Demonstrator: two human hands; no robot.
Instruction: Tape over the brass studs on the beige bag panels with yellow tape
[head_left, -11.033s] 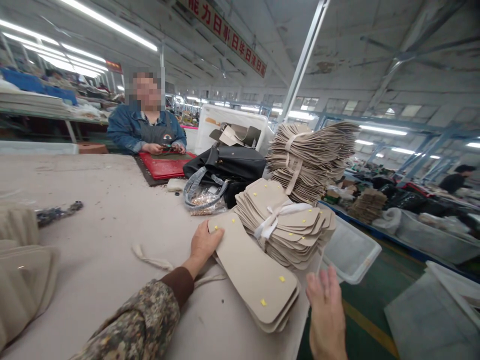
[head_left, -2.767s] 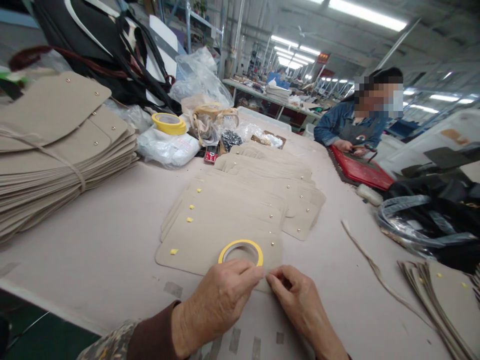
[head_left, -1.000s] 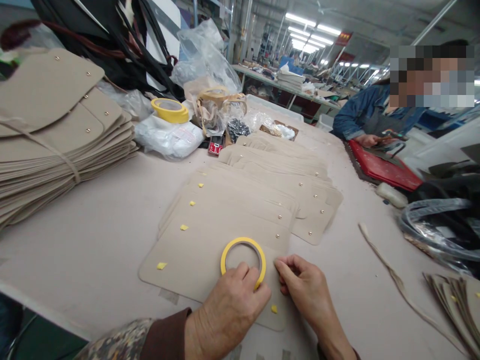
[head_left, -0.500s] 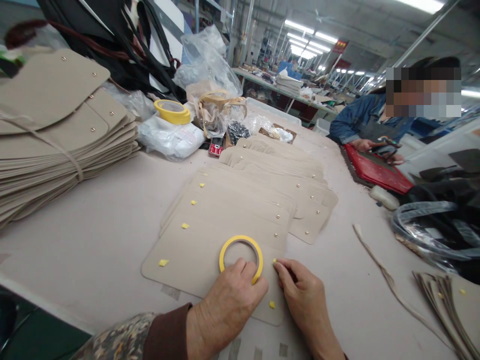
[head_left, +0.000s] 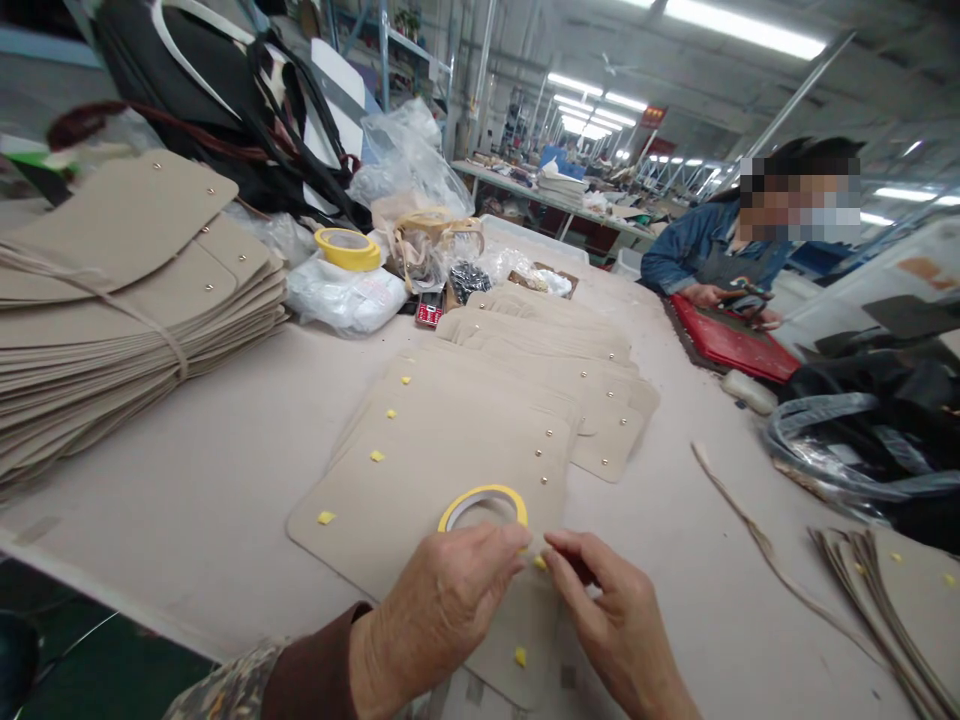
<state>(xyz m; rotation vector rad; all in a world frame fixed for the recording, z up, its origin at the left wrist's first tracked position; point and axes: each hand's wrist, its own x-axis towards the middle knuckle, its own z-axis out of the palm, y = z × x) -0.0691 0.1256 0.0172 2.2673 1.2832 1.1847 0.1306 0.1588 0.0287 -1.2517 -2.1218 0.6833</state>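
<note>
A beige panel (head_left: 450,445) with rounded corners lies on top of a fanned pile of similar panels. Small yellow tape pieces (head_left: 325,518) dot its left side, and metal snaps sit near its right edge. My left hand (head_left: 442,600) is closed on a roll of yellow tape (head_left: 487,492) tilted above the panel; its fingers cover the roll's near side. Just right of it, my right hand (head_left: 611,600) has thumb and forefinger close together, facing the left fingertips. Whatever those fingers pinch is too small to make out. Another yellow tape piece shows beside the right thumb.
A tied stack of beige panels (head_left: 127,320) stands at left. Behind are another yellow tape roll (head_left: 347,250), plastic bags and a black bag. Right lie a beige strap (head_left: 757,530), more panels (head_left: 915,590) and plastic-wrapped black goods. A person works across the table at a red tray (head_left: 724,335).
My right fingers have left the tape piece at the panel's right edge and come near my left fingertips. The tape roll has tipped flatter. The whole view has shifted slightly.
</note>
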